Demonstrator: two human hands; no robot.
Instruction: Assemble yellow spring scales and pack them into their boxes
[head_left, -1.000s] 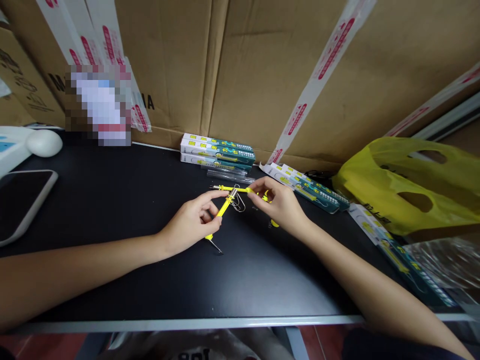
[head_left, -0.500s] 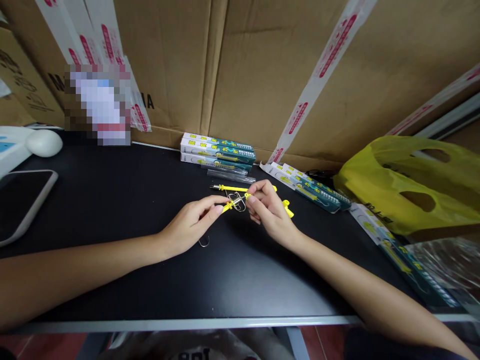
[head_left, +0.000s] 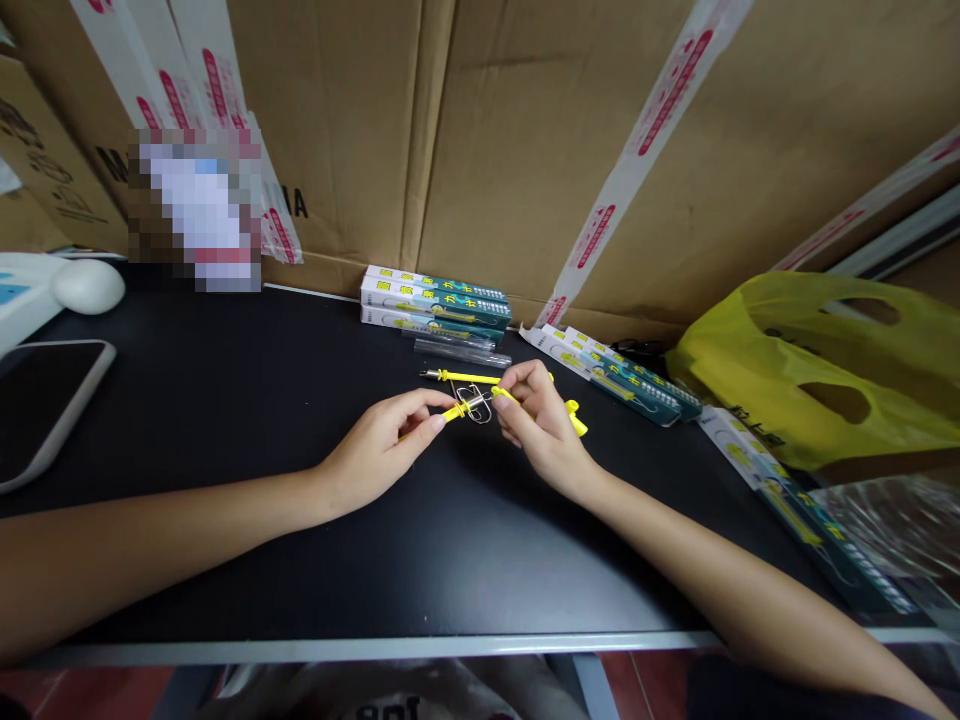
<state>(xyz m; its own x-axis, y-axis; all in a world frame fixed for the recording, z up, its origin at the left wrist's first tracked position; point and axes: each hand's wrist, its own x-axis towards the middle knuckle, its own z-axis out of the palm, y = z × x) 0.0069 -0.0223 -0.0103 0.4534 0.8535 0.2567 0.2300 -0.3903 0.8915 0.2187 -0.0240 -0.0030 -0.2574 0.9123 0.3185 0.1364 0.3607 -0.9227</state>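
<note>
Left hand pinches a yellow rod. Right hand pinches a yellow piece near the rod's metal end.

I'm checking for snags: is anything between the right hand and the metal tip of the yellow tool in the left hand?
Only the small yellow piece pinched by the right hand; wire hooks show beside the metal tip, contact unclear.
</note>
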